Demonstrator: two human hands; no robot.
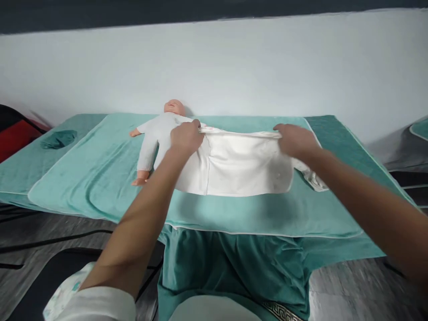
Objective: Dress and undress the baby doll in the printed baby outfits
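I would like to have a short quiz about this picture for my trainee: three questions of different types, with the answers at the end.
1. True or false: the left hand and the right hand both grip the white garment.

2. Multiple choice: which colour is the cloth under the doll?
A) Red
B) Green
C) Black

3. Fill in the gap: of the two hands, the ____ one is nearer to the doll.

Key:
1. True: the garment is stretched between them.
2. B
3. left
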